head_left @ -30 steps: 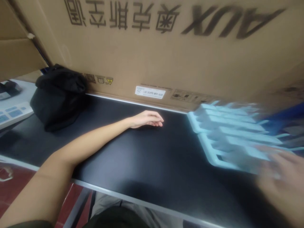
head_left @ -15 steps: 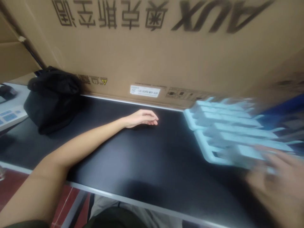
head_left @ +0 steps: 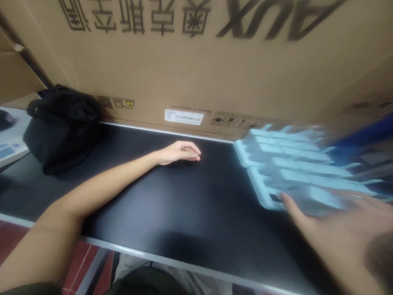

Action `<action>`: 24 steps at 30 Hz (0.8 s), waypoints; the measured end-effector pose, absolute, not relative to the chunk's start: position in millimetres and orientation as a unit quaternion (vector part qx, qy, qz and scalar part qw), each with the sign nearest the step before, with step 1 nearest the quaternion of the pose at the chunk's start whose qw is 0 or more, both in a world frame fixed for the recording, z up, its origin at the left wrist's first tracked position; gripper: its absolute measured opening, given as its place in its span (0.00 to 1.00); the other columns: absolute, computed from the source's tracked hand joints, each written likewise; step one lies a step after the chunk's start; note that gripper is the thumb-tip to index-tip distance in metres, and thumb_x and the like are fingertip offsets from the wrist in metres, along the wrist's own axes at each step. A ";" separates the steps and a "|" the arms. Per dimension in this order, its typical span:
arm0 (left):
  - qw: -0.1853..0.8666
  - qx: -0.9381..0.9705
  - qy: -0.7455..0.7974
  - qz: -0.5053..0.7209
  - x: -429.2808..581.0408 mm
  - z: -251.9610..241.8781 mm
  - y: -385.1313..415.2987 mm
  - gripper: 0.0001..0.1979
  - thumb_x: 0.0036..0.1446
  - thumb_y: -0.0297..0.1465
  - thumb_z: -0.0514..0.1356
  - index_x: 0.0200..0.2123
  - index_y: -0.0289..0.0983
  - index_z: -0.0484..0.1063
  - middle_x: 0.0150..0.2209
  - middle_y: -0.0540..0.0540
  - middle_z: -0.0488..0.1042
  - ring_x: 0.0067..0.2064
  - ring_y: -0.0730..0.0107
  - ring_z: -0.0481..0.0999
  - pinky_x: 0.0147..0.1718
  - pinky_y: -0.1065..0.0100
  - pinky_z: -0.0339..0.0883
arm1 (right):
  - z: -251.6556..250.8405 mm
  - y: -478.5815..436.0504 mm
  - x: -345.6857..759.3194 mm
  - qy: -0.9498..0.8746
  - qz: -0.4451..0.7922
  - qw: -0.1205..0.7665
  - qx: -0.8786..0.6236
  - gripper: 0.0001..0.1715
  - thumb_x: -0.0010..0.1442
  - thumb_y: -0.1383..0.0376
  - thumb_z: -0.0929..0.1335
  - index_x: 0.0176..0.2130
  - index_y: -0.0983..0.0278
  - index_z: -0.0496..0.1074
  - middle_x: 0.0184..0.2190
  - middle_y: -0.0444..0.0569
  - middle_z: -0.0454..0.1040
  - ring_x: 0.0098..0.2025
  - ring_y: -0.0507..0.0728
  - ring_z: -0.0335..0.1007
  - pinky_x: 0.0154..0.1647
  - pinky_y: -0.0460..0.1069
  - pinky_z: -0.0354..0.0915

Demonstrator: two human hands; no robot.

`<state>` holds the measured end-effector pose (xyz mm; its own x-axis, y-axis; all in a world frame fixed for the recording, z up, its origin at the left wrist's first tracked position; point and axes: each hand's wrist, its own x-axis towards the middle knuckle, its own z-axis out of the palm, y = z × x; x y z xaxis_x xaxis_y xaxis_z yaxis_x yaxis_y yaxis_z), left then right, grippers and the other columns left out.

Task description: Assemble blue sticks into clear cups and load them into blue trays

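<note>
My left hand (head_left: pixel 180 153) rests on the black tabletop (head_left: pixel 190 196), fingers loosely curved and nothing in them. At the right, a light blue plastic rack (head_left: pixel 270 200) bears a row of long light blue pieces with thin prongs at their far ends. My right hand (head_left: pixel 346 229) is at the near end of this row. Its thumb reaches along the front of the nearest blocky piece (head_left: pixel 317 198), and its fingers lie behind that piece. Blur smears the fingers and the rack's right side, so the exact grip is unclear.
A large cardboard box (head_left: pixel 172 69) with upside-down print stands along the table's back edge. At the left lies a black bag (head_left: pixel 61 131), beside a white object with blue patches (head_left: pixel 12 148). Something blue (head_left: pixel 365 133) shows behind the rack.
My right hand has come further left, its thumb now stretched along the nearest piece. The whole view has shifted slightly. My left hand keeps its place on the table.
</note>
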<state>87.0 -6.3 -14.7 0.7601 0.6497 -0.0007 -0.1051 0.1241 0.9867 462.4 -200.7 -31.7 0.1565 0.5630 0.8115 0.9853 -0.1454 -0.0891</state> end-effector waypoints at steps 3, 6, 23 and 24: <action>0.715 0.607 0.223 0.264 87.1 -14.4 -6.6 0.21 0.52 0.39 0.79 0.43 0.32 0.81 0.40 0.42 0.85 0.43 0.71 0.84 0.54 0.60 0.73 | -29.1 -198.8 451.1 -0.527 -0.339 0.358 -0.692 0.45 0.58 0.37 0.64 0.49 0.74 0.77 0.44 0.77 0.76 0.51 0.86 0.73 0.50 0.76 0.63; 0.719 0.604 0.222 0.263 87.4 -14.0 -7.1 0.21 0.52 0.39 0.79 0.42 0.32 0.81 0.40 0.42 0.85 0.43 0.71 0.84 0.54 0.60 0.73 | -29.9 -196.5 448.6 -0.505 -0.296 0.352 -0.730 0.39 0.56 0.41 0.64 0.46 0.70 0.79 0.44 0.76 0.76 0.53 0.89 0.71 0.47 0.78 0.62; 0.708 0.620 0.223 0.256 88.9 -14.3 -8.1 0.15 0.57 0.34 0.76 0.43 0.32 0.80 0.40 0.41 0.85 0.43 0.71 0.83 0.54 0.59 0.73 | -34.1 -202.8 444.1 -0.608 -0.373 0.304 -0.631 0.36 0.68 0.49 0.65 0.69 0.61 0.72 0.59 0.63 0.79 0.63 0.81 0.71 0.58 0.76 0.62; 0.704 0.624 0.222 0.255 89.2 -14.3 -8.2 0.15 0.57 0.34 0.76 0.43 0.32 0.80 0.40 0.41 0.85 0.42 0.71 0.83 0.53 0.60 0.73 | -31.3 -203.8 441.3 -0.616 -0.376 0.300 -0.623 0.36 0.68 0.50 0.65 0.69 0.61 0.71 0.59 0.63 0.80 0.63 0.80 0.72 0.59 0.75 0.62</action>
